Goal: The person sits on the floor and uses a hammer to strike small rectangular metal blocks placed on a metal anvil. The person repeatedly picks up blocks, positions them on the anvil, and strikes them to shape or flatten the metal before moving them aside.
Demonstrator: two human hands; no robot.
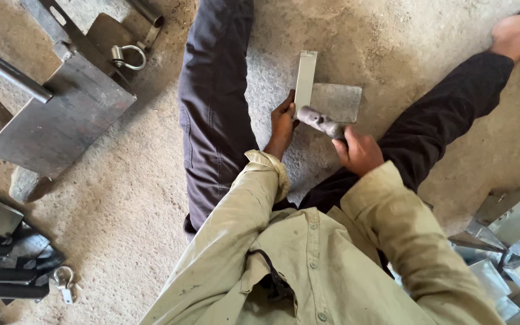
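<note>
Between the person's outstretched legs on the concrete floor (139, 198), the left hand (282, 123) pinches the edge of a bent strip of sheet metal (305, 78), its grip clenched on it. The right hand (359, 150) grasps a hammer (323, 122), whose head rests against a flat steel plate (339, 101) beside the strip.

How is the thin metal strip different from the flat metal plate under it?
The metal strip is long, narrow and pale; the metal plate is wider, squarish and darker grey. The left hand steadies the strip, while the plate lies on the floor with no hand on it. The right hand holds a hammer over both. Both are flat grey metal.
</note>
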